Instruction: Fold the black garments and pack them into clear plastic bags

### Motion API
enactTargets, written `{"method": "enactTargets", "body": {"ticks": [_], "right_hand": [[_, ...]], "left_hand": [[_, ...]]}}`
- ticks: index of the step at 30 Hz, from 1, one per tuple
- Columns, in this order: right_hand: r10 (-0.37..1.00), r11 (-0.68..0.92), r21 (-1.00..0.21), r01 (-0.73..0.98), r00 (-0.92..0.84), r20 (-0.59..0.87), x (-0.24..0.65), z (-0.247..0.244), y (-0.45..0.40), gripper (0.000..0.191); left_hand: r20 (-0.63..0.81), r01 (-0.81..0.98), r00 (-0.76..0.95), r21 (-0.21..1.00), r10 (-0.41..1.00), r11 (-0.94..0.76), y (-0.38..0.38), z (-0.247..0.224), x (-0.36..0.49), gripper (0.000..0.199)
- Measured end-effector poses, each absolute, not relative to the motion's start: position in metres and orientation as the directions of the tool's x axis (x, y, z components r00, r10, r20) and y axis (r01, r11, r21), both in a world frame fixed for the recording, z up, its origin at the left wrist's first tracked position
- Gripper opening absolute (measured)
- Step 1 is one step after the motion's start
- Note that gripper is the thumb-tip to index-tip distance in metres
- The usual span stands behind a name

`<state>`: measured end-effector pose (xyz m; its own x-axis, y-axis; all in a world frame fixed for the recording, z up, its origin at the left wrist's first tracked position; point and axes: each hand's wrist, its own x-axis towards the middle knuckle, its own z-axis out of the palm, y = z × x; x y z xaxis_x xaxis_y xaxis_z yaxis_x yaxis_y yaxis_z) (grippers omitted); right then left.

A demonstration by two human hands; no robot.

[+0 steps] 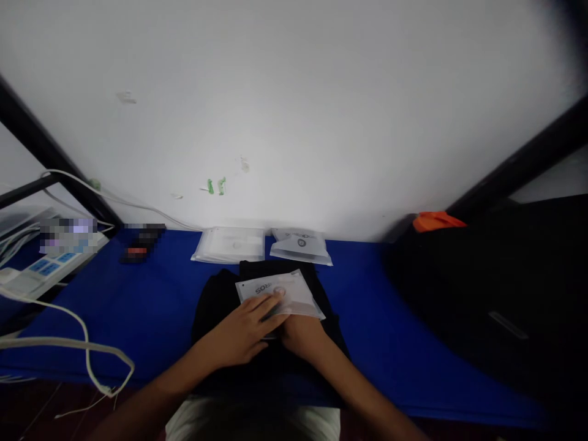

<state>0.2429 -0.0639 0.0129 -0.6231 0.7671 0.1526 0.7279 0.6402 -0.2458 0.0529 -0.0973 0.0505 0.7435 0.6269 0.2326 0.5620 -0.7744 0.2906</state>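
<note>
A translucent zip pouch (298, 295) with dark lettering lies over folded black cloth (214, 306) on the blue surface. My left hand (248, 324) rests on the pouch's lower left part, its fingers apart and pointing right. My right hand (301, 334) is at the pouch's lower edge, with its fingers hidden inside or beneath it; which of the two I cannot tell. Against the wall behind the cloth lie a flat white pouch (232, 245) and, to its right, another translucent pouch (301, 245) with a round logo.
A white power strip (50, 269) and pale cables (87, 346) are at the left. Near them lies a dark object (142, 245), partly blurred. A large black bag (496, 294) with an orange piece (438, 220) fills the right side of the blue surface (381, 343).
</note>
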Motion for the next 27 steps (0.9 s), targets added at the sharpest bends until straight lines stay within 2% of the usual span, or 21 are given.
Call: {"method": "enactTargets", "body": {"ticks": [2,4,6,9,12,15,17,22,27], "right_hand": [[0.778,0.623,-0.285,0.728,-0.613,0.137,0.252,0.017,-0.067,0.046],[0.776,0.629,-0.296,0.719,-0.603,0.183,0.26,0.024,-0.07,0.035],[0.71,0.701,-0.27,0.66,-0.608,0.356,0.263,0.034,-0.074,0.03],[0.476,0.846,-0.184,0.5,-0.554,0.683,0.257,0.053,-0.081,0.03],[0.326,0.892,-0.09,0.443,-0.491,0.808,0.243,0.067,-0.088,0.027],[0.308,0.873,-0.059,0.484,-0.454,0.836,0.233,0.072,-0.092,0.019],[0.33,0.866,-0.08,0.494,-0.442,0.834,0.23,0.073,-0.091,0.019],[0.394,0.86,-0.093,0.502,-0.538,0.745,0.241,0.073,-0.078,0.017],[0.558,0.726,-0.119,0.678,-0.479,0.678,0.281,0.063,-0.049,0.014]], "left_hand": [[0.36,0.548,0.69,0.308,0.628,-0.778,-0.098,0.046,0.041,0.057],[0.503,0.528,0.605,0.327,0.617,-0.784,-0.099,0.045,0.033,0.037],[0.61,0.511,0.528,0.327,0.591,-0.795,-0.1,0.048,0.031,0.025],[0.712,0.485,0.457,0.303,0.534,-0.82,-0.099,0.058,0.036,0.019],[0.766,0.459,0.417,0.286,0.489,-0.841,-0.097,0.066,0.044,0.018],[0.768,0.457,0.386,0.322,0.511,-0.829,-0.096,0.067,0.051,0.018],[0.767,0.463,0.359,0.348,0.532,-0.815,-0.095,0.064,0.054,0.019],[0.815,0.459,0.27,0.359,0.513,-0.813,-0.097,0.06,0.049,0.016],[0.827,0.559,0.09,0.42,0.555,-0.715,-0.098,0.063,0.023,0.012]]}}
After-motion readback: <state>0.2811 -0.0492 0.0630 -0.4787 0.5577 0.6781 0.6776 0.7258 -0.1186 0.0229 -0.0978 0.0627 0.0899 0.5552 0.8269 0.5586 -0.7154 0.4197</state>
